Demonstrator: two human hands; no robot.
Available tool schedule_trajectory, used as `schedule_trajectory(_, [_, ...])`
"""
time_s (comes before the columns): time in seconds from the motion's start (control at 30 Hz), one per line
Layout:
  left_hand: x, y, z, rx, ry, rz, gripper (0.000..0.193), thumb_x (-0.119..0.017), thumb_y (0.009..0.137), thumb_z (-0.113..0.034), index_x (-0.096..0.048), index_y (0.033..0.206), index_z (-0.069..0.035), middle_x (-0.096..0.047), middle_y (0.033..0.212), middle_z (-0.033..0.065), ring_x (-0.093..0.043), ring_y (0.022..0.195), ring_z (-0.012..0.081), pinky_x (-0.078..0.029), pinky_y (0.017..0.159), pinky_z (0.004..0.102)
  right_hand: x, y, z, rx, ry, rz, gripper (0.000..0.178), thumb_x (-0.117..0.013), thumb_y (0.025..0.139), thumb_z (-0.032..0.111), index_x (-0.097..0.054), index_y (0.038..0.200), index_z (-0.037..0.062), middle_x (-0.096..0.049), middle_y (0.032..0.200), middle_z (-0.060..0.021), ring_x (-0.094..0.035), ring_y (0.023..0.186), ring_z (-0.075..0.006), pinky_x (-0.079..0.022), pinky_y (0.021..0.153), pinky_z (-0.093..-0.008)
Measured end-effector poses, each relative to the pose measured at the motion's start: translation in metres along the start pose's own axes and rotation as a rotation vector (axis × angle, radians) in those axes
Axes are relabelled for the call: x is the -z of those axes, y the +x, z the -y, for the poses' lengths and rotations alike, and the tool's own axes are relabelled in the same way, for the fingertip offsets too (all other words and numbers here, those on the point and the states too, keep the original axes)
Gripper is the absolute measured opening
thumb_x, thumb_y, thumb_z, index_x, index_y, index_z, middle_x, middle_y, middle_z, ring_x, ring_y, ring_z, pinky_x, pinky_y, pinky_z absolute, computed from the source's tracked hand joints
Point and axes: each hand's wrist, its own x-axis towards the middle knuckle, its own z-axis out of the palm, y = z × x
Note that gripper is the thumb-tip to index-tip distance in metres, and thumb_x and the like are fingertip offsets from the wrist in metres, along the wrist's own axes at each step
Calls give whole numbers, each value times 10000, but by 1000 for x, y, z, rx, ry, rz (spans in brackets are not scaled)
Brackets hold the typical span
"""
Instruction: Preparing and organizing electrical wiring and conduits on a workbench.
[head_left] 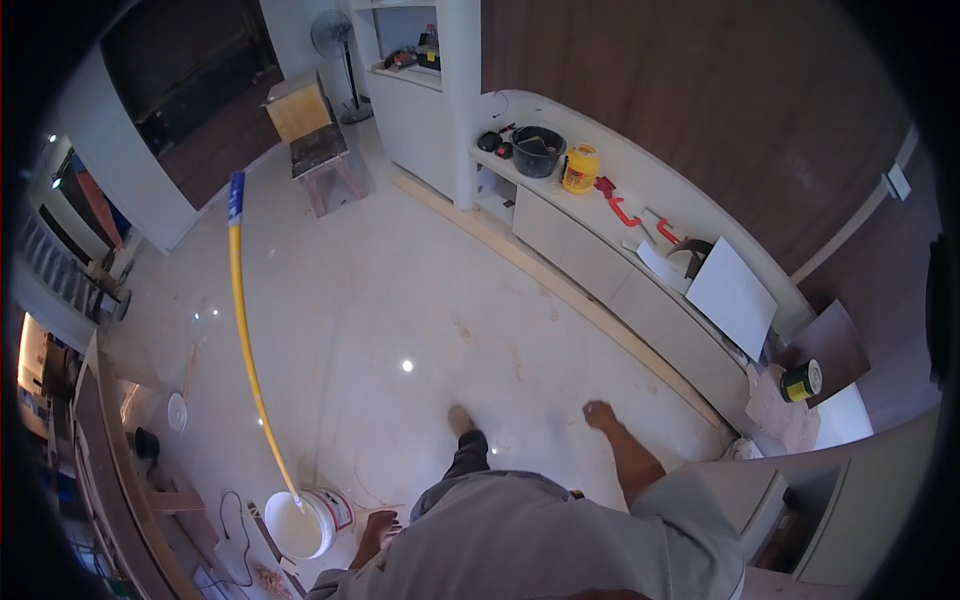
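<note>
My left hand (380,529) hangs low by my left side, empty as far as I can see, its fingers slightly apart. Just left of it is a white bucket (318,522), a gap between them. A long yellow pole (246,330) with a blue grip end (236,198) leans out of the bucket toward the far left; its lower end is inside the rim. My right hand (600,415) is out in front of my right side over the floor, its fingers curled closed and nothing showing in them.
Along the right runs a low white cabinet (600,270) bearing a black bucket (538,150), a yellow tub (580,168), red clamps (622,212) and a white panel (732,295). A long wooden strip (570,292) lies before it. A stool (320,160) and fan (345,60) stand far off.
</note>
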Motion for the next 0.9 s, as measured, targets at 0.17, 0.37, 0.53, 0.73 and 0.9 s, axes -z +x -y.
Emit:
schedule_trajectory(0.17, [-3,57,-133,-12,676,106,291,-513,878,-303,-623,1010,-68,-642,822,145,-643,793,278,-522,709,424,82,119,73,-25,238,-321,161,-519,815,110,-670,859,78,-655,830,-148,-602,838,-329,-484,751,-413])
schedule_trajectory(0.37, [-26,86,-417,-602,1107,5,396,-422,868,-401,-630,980,-84,-646,983,156,-610,922,330,-471,829,450,32,166,71,22,98,-162,241,-476,852,223,-657,803,72,-646,849,-157,-597,805,-359,-482,736,-450])
schedule_trajectory(0.53, [-19,14,-620,-1049,222,-111,311,-532,882,-216,-606,1101,-6,-658,873,131,-630,760,203,-485,673,312,-65,197,2,141,-254,744,235,-486,812,229,-659,826,70,-654,916,-138,-615,850,-334,-488,746,-464])
schedule_trajectory(0.73, [73,82,-589,-564,241,-234,281,-508,874,-241,-614,995,-11,-644,856,90,-631,727,188,-492,602,306,5,454,114,434,-429,951,235,-482,778,163,-679,848,57,-656,958,-149,-623,902,-318,-500,783,-420])
schedule_trajectory(0.9, [66,90,-504,-42,-152,-318,226,-574,808,-230,-610,876,-18,-641,809,115,-639,681,252,-514,598,389,27,762,173,753,-349,194,178,-537,698,140,-680,780,72,-668,904,-97,-617,849,-263,-478,796,-389])
